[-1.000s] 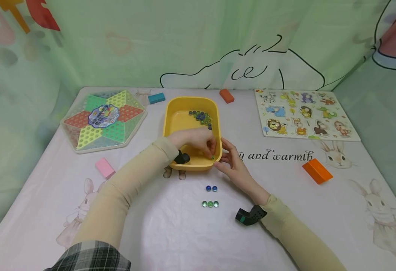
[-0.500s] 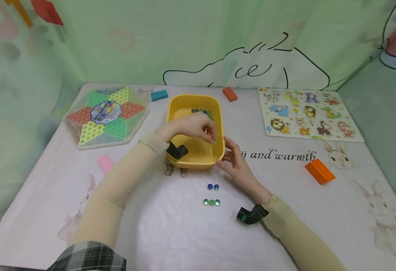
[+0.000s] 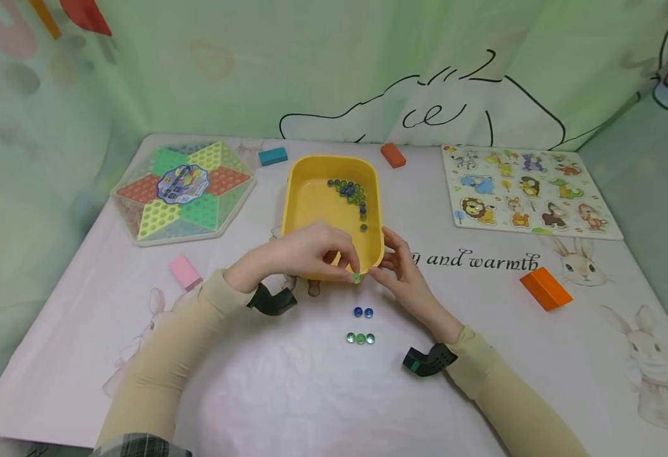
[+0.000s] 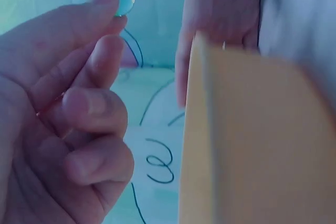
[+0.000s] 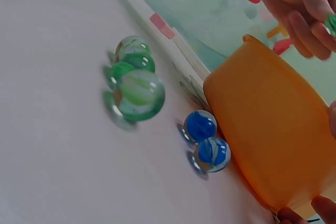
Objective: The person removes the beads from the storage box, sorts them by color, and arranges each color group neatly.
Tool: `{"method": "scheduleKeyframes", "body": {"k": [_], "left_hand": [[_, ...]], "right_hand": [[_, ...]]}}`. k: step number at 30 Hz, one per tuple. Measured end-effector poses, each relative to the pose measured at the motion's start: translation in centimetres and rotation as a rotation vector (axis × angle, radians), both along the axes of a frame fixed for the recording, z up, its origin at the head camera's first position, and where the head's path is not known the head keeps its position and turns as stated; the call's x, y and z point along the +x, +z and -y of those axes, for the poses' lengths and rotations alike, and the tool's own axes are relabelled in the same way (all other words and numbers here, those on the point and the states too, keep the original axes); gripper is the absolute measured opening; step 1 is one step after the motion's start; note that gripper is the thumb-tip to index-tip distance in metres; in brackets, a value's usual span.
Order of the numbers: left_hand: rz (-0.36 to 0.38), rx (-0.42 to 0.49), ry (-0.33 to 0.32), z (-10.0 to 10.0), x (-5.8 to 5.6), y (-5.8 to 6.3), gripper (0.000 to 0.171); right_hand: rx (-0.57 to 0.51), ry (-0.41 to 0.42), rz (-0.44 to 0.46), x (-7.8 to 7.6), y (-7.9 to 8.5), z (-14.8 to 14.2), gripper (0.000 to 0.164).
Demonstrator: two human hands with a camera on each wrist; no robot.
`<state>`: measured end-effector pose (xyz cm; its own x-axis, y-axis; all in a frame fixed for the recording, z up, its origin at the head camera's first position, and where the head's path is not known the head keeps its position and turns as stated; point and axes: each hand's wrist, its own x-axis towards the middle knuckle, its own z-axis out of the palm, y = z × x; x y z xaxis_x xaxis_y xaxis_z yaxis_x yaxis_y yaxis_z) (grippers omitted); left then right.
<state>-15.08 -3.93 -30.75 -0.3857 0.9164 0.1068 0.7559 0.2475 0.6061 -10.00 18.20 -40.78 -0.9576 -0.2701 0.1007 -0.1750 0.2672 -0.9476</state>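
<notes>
Head view: two blue marbles (image 3: 358, 312) side by side on the table (image 3: 288, 387), a row of three green marbles (image 3: 360, 339) nearer the person. Yellow tray (image 3: 311, 203) beyond both, a cluster of loose marbles (image 3: 350, 190) along its right side. Left hand (image 3: 308, 254) pinches a single green marble (image 3: 356, 277) at the near rim. Right hand (image 3: 405, 279) grips the tray's near right corner.

Left wrist view: pinched marble at thumb and fingertip, other fingers curled, tray wall beside, apart.

Right wrist view: fingertips against the tray; both table groups outside it.
</notes>
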Motion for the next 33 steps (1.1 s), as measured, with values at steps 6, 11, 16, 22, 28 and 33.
{"method": "scheduleKeyframes", "body": {"k": [6, 11, 16, 22, 28, 33], "left_hand": [[0.005, 0.013, -0.031, 1.0, 2.4, -1.3, 0.008], [0.04, -0.04, -0.054, 1.6, 3.7, -3.0, 0.006], [0.093, -0.117, -0.036, 1.8, 4.4, -4.8, 0.004], [0.127, -0.167, 0.021, 1.6, 4.8, -6.4, 0.005], [0.148, -0.169, 0.029, 1.2, 5.0, -7.3, 0.007], [0.158, -0.149, 0.039, 1.1, 5.1, -7.6, 0.007]], "right_hand": [[0.002, -0.003, -0.009, 0.0, 0.0, 0.0, 0.075], [-0.002, 0.0, -0.003, -0.1, 0.0, 0.0, 0.074], [-0.004, -0.001, 0.01, -0.1, 0.1, 0.1, 0.074], [-0.012, -0.002, 0.026, -0.1, 0.1, 0.0, 0.074], [-0.032, 0.006, 0.018, -0.1, 0.0, 0.1, 0.074], [-0.025, 0.001, 0.004, -0.2, 0.0, 0.1, 0.074]]}}
